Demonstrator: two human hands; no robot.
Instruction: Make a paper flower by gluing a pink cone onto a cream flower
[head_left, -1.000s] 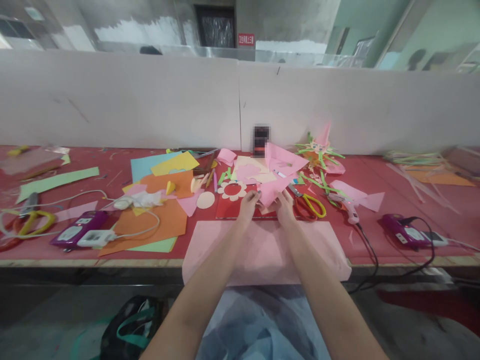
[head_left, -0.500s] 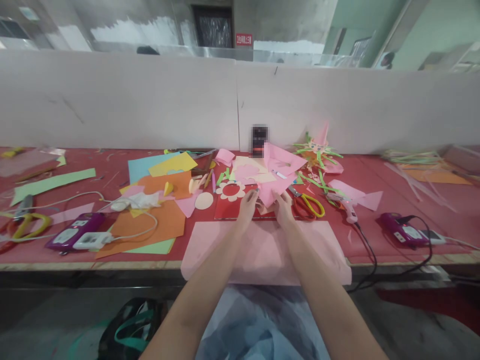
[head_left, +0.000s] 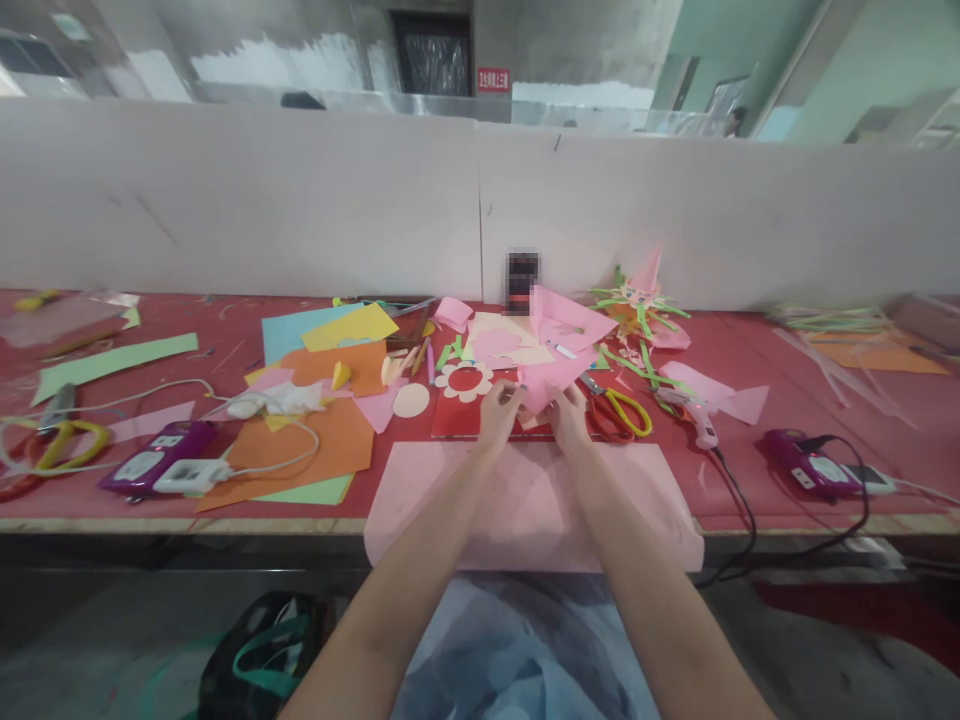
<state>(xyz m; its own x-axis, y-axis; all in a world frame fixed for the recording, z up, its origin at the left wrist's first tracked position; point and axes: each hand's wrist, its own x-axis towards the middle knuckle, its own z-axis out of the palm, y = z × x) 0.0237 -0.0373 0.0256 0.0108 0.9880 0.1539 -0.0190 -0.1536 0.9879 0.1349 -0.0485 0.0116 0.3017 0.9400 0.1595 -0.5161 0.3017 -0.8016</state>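
Both my hands reach forward to the middle of the red table. My left hand (head_left: 499, 412) and my right hand (head_left: 568, 414) pinch the lower edge of a folded pink paper piece (head_left: 551, 372), fingers closed on it. Under them lies a red card (head_left: 459, 418) bearing a cream flower cut-out (head_left: 465, 379). A large pale pink sheet (head_left: 525, 500) lies beneath my forearms and hangs over the table's front edge.
Red-and-yellow scissors (head_left: 619, 408) and a glue gun (head_left: 701, 425) lie right of my hands. Purple power strips (head_left: 150, 462) (head_left: 806, 465) with cables sit on both sides. Coloured paper sheets (head_left: 322, 440) and scraps cover the left; green strips (head_left: 637, 310) lie at the back by the white partition.
My hands have stayed on the pink paper, shifting only slightly; the view wobbled a little.
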